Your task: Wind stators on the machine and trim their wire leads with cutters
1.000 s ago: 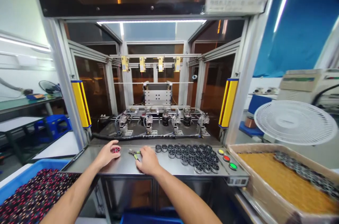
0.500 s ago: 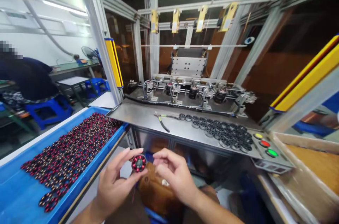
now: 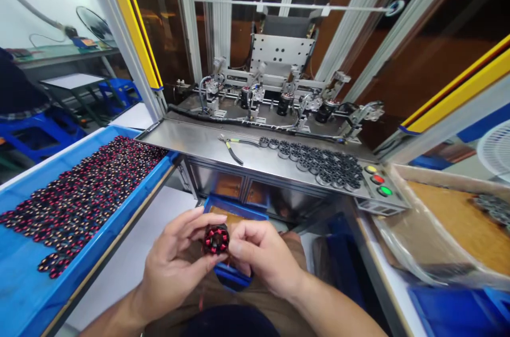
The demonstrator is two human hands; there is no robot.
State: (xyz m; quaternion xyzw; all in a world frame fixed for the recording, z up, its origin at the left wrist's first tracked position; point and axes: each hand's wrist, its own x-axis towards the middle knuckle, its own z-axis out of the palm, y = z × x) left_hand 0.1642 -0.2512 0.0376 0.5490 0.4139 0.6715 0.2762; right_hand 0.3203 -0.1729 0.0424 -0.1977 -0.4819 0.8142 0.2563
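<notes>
My left hand (image 3: pixel 175 260) holds a small round motor stator (image 3: pixel 217 239) wound with red copper wire, its face turned up towards me. The stator sits between thumb and fingers. Against its right edge, the thumb and forefinger of my right hand (image 3: pixel 261 252) are pinched together; whatever is between them is too small or hidden to make out. A thin reddish wire end (image 3: pixel 201 297) hangs below my left hand. Several wound stators (image 3: pixel 91 193) lie packed in the blue tray (image 3: pixel 24 294) at the left.
On the metal ledge (image 3: pixel 183 140) lie cutting pliers (image 3: pixel 233 152) and several bare black stator cores (image 3: pixel 319 161). A winding machine (image 3: pixel 285 103) stands behind. Push buttons (image 3: pixel 377 179) are at the right end, beside a lined box (image 3: pixel 438 204). A blue bin (image 3: pixel 239 208) sits below.
My right hand has moved left and closed its fingers at the stator's edge; before, it was apart from it. The view has tilted down.
</notes>
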